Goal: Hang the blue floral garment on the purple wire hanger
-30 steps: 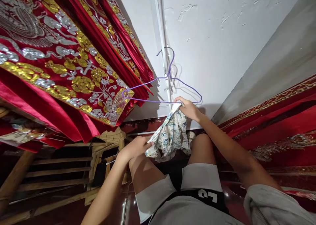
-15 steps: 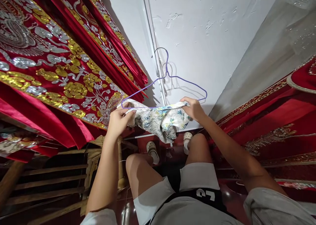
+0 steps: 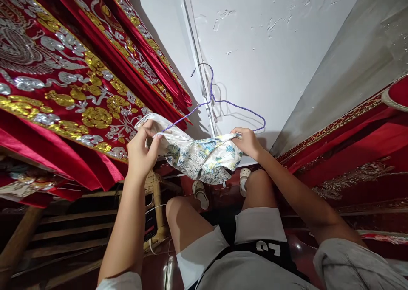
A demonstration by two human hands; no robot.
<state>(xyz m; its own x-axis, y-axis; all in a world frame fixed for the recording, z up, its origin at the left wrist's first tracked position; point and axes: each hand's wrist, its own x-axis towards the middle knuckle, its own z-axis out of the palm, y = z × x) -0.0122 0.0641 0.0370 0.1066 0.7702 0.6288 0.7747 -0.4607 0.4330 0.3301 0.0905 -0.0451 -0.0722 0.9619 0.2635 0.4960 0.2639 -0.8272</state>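
Note:
A white garment with a blue and yellow floral print (image 3: 210, 152) hangs bunched between my two hands in the head view. My left hand (image 3: 143, 147) grips its waistband at the left, the band stretched open around the fingers. At the right end of the band my right hand (image 3: 248, 142) pinches the cloth. A purple hanger (image 3: 237, 104) stands upright behind the garment, its hook at the top. Its left corner goes inside the stretched band near my left hand; its right corner shows beyond my right hand. The lower bar is hidden by cloth.
Red cloth with gold and silver sequins (image 3: 98, 116) hangs at the left, and more red fabric (image 3: 353, 167) at the right. A white wall (image 3: 255, 39) is ahead. A bamboo seat (image 3: 73, 226) and a lit phone (image 3: 150, 222) are at lower left.
My left hand has moved left and slightly down, pulling the waistband wider so that it now covers the hanger's left corner. The hanger has shifted slightly left. My right hand keeps its pinch.

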